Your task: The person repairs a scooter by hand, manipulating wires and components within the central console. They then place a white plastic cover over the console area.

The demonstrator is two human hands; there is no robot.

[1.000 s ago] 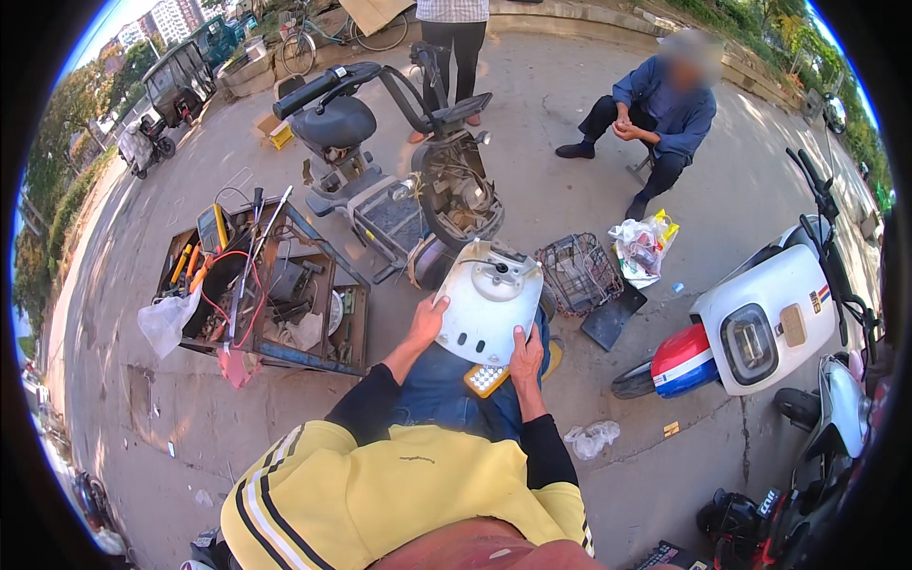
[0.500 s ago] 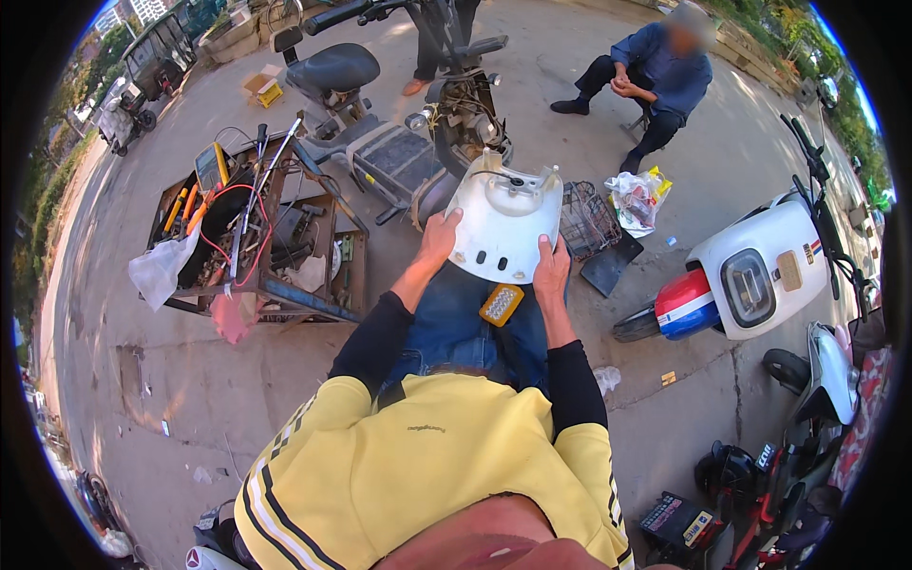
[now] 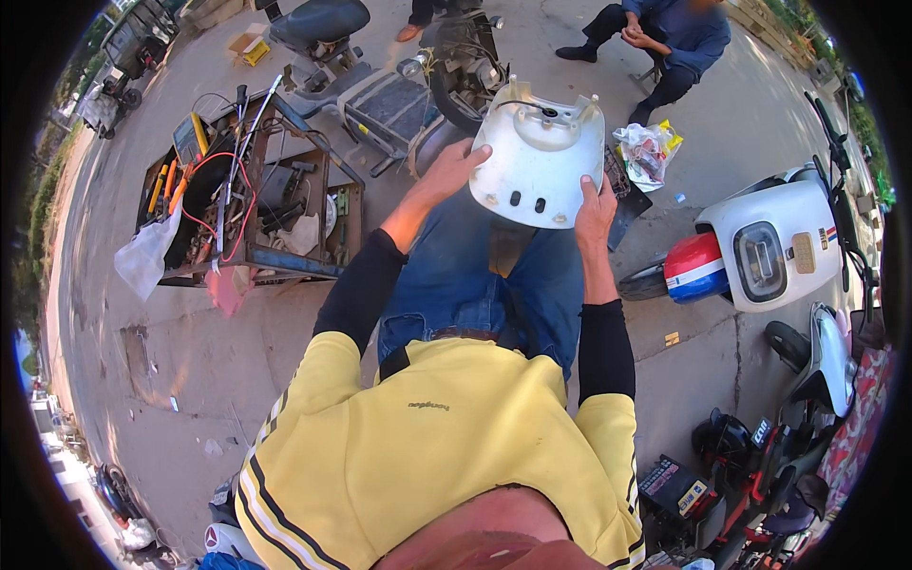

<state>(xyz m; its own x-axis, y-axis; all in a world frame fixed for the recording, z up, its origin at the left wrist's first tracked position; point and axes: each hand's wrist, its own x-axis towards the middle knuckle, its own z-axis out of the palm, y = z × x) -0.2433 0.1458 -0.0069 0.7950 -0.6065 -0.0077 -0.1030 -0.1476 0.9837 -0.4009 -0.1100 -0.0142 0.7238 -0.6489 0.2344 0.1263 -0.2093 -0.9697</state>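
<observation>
I hold a curved white plastic scooter cover (image 3: 538, 176) out in front of me, over my knees. Two dark oval slots show in its lower part, and small tabs stick up along its top edge. My left hand (image 3: 454, 173) grips its left edge, thumb on the face and fingers mostly behind. Its lower right edge is pinched by my right hand (image 3: 596, 214), whose thumb points up. Beyond the cover stands a partly stripped scooter (image 3: 394, 114) with wiring bared around its front.
On the left is a metal tool cart (image 3: 285, 261) with a multimeter (image 3: 191, 138), red wire and loose tools. A white scooter (image 3: 793, 249) with a red and blue mudguard stands on the right. A seated person (image 3: 679, 47) is ahead, near a plastic bag (image 3: 648, 152).
The cover and both hands have moved forward and slightly right. My view has tipped down, cropping the far scooter and seated person. The yellow-framed object below the cover is now mostly hidden.
</observation>
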